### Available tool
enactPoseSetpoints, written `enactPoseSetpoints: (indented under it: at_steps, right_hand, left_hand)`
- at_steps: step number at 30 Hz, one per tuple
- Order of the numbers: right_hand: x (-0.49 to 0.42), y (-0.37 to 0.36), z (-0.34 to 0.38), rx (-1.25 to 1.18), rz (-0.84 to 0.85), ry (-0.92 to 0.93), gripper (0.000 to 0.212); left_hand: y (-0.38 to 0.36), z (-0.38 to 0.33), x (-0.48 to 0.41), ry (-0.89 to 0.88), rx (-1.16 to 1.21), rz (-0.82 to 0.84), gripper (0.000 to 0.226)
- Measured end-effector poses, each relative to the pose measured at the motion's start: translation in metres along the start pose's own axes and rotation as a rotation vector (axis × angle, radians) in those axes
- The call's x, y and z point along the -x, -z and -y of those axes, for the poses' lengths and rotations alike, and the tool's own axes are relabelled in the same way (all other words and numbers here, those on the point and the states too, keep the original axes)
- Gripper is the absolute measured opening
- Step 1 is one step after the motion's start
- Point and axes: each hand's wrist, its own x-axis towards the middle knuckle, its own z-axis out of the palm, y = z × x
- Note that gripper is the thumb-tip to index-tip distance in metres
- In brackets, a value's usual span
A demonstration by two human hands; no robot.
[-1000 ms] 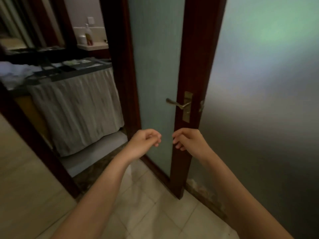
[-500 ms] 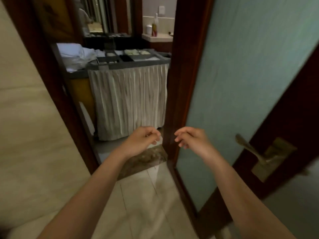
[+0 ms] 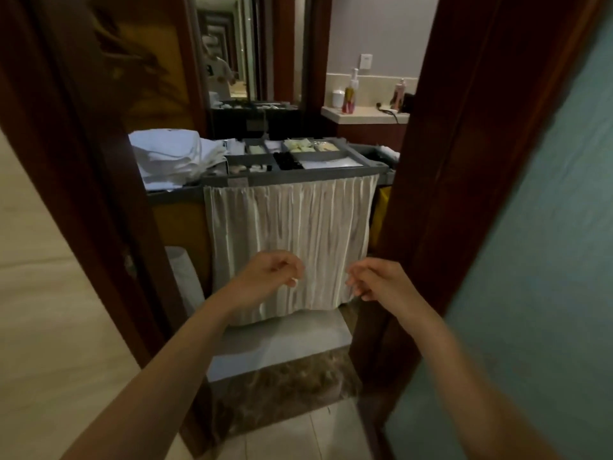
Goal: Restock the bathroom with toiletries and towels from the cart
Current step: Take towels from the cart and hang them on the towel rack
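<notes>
The person is standing in the bathroom doorway, looking out at the cart (image 3: 292, 178) parked just past the threshold (image 3: 285, 380).

From the left: a stack of folded white towels (image 3: 172, 157) is sitting on the cart's left end, beside the grey tray. The left hand (image 3: 268, 277) is hovering in front of the cart's pleated curtain (image 3: 292, 227), fingers loosely curled and holding nothing. Up on the tray, small toiletries (image 3: 300, 146) are lying in divided compartments. It's too dim and tiny for me to tell what they are, maybe sachets.

The right hand (image 3: 378, 280) is hanging level with the left, also loosely curled and empty. Further back on the right, a bench (image 3: 365, 113) is carrying a pump bottle (image 3: 350, 96), and the frosted door (image 3: 547, 277) is filling the right edge.

My read: this is the fetch step, and nothing's picked yet. The next move is calling for a step over the threshold and a reach up to the towels or the tray.
</notes>
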Motion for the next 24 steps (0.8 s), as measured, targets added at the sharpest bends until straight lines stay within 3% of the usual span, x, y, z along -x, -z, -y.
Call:
enactPoseSetpoints:
  at_steps: [6, 14, 24]
  right_hand:
    - [-0.121, -0.004, -0.002, -0.019, 0.113, 0.002, 0.024]
    - [-0.3, 0.008, 0.013, -0.079, 0.228, 0.038, 0.024]
    - [-0.455, -0.062, 0.007, -0.067, 0.436, 0.035, 0.028]
  left_hand:
    - [0.029, 0.028, -0.1, 0.068, 0.08, -0.102, 0.015]
    - [0.072, 0.044, -0.236, 0.077, -0.04, -0.244, 0.023]
    - [0.153, 0.103, -0.327, 0.168, -0.123, -0.391, 0.015]
